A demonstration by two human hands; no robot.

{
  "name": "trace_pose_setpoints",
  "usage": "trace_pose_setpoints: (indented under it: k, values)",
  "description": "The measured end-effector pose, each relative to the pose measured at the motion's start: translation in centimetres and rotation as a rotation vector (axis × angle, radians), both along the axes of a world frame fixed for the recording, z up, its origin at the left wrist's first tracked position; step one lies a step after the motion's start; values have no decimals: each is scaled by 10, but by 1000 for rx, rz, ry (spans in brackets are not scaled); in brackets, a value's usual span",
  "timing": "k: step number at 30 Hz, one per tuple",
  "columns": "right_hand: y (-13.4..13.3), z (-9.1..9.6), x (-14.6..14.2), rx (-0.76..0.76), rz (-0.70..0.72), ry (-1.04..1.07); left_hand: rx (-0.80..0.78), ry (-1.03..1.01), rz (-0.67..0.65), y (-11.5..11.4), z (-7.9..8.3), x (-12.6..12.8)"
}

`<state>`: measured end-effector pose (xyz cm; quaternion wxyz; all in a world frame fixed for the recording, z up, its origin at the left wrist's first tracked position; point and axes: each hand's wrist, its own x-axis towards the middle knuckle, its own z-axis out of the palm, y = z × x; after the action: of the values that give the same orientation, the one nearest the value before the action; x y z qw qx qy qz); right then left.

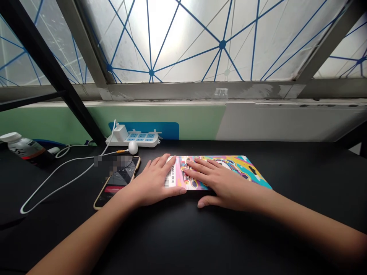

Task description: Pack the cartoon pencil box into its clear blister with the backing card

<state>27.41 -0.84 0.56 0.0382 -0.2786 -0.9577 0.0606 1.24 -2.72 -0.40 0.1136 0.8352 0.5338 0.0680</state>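
Your L hand (153, 183) rests at the left end and your R hand (226, 189) lies across the middle of the flat, multicoloured cardboard box (241, 168) (label part-hidden), long axis side-to-side on the matte black desk (309, 183). Both lie open on top, apparently not clamped.

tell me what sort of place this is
Probably a desk in an office or study room, though I can't be sure: a black desktop stands under a large frosted window, with a white power strip and a smartphone on it.

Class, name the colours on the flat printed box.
Pink, yellow, turquoise: the flat printed box, head view.
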Motion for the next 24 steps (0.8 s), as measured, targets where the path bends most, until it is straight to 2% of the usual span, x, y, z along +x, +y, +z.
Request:
trace_pose_setpoints:
  k: [4,10,12,16,20,24]
  values:
    - [0,-2,14,1,-17,-18,10,11,-6,-4,3,6]
    - [-4,-11,8,65,-43,-10,-43,-40,-14,-5,2,8]
    - [-6,-15,4,101,-61,-3,-23,-89,61,-4,0,9]
    - [-8,-19,-2,140,-87,-8,81,-126,299,0,-3,7]
    - [-8,-20,-2,154,-83,-15,-38,-339,309,5,-5,2]
    - [-7,-20,-2,158,-84,-19,-91,-488,299,10,-9,-1]
